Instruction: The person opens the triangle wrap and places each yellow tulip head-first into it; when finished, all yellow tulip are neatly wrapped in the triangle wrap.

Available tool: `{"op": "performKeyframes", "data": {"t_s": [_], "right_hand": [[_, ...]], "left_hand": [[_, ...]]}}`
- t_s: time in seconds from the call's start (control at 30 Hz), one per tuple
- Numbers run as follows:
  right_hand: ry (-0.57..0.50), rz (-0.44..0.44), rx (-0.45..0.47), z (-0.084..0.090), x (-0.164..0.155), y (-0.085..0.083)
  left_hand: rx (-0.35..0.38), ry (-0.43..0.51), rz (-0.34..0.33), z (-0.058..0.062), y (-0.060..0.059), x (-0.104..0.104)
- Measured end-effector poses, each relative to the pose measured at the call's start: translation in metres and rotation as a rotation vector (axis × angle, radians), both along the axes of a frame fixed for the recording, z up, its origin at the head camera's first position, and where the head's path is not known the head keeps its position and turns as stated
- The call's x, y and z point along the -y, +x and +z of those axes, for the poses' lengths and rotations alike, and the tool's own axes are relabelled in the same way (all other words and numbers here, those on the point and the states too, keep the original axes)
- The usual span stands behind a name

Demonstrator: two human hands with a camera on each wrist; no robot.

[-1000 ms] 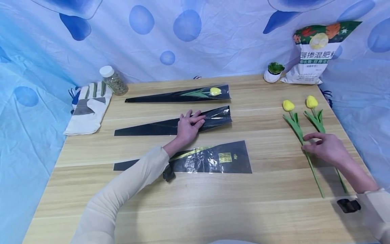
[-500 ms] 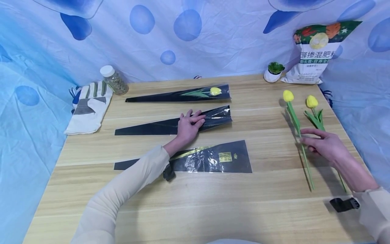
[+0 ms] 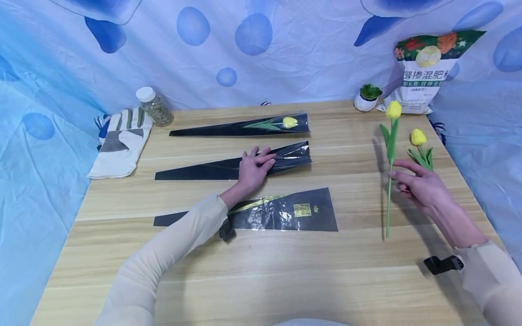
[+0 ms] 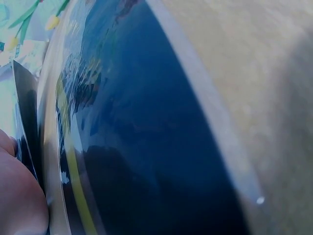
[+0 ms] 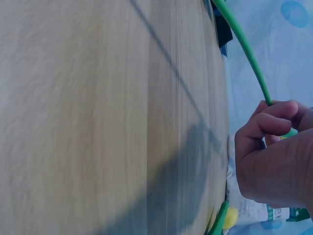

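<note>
My right hand point(image 3: 422, 188) pinches the green stem of a yellow artificial tulip point(image 3: 392, 140) between thumb and fingers, holding it upright over the right of the table. In the right wrist view the stem point(image 5: 247, 49) runs up from the curled fingers. A second yellow tulip point(image 3: 418, 137) lies beyond that hand, its stem partly hidden. My left hand point(image 3: 253, 173) rests on the middle black flower sleeve point(image 3: 195, 172), fingers spread. In front of it lies a flat sleeve point(image 3: 324, 219) with gold print, partly under the left forearm; this one point(image 4: 146, 122) fills the left wrist view.
At the back, another black sleeve point(image 3: 204, 131) holds a yellow tulip point(image 3: 290, 122). A lidded jar point(image 3: 157, 108) and white-grey gloves point(image 3: 120, 151) sit at the back left. A small potted succulent point(image 3: 367, 98) and a fertilizer bag point(image 3: 424, 77) stand at the back right of the wooden table point(image 3: 265, 280).
My right hand has lifted one tulip off the table and moved it slightly left, turning it more upright. My left hand has stayed on the middle sleeve.
</note>
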State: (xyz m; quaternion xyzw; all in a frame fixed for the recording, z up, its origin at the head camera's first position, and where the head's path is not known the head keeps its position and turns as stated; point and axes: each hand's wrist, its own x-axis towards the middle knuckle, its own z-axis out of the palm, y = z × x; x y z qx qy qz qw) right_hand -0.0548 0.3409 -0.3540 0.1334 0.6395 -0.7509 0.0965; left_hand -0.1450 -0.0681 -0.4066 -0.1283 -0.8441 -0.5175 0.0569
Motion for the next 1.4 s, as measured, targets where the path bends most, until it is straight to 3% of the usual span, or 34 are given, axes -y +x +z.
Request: {"op": "performKeyframes", "data": {"t_s": [0.37, 0.8, 1.03, 1.4], "right_hand": [[-0.309, -0.123, -0.107, 0.006, 0.025, -0.016], [-0.404, -0.252, -0.248, 0.014, 0.058, -0.043], [-0.434, -0.338, -0.274, 0.018, 0.073, -0.056], [-0.460, -0.386, -0.289, 0.020, 0.089, -0.067]], "left_hand": [[0.002, -0.001, -0.002, 0.002, 0.001, 0.000], [0.001, -0.008, -0.001, 0.001, 0.000, 0.000], [0.017, -0.007, 0.004, 0.000, 0.001, 0.000], [0.036, -0.026, 0.001, 0.000, 0.002, 0.001]]}}
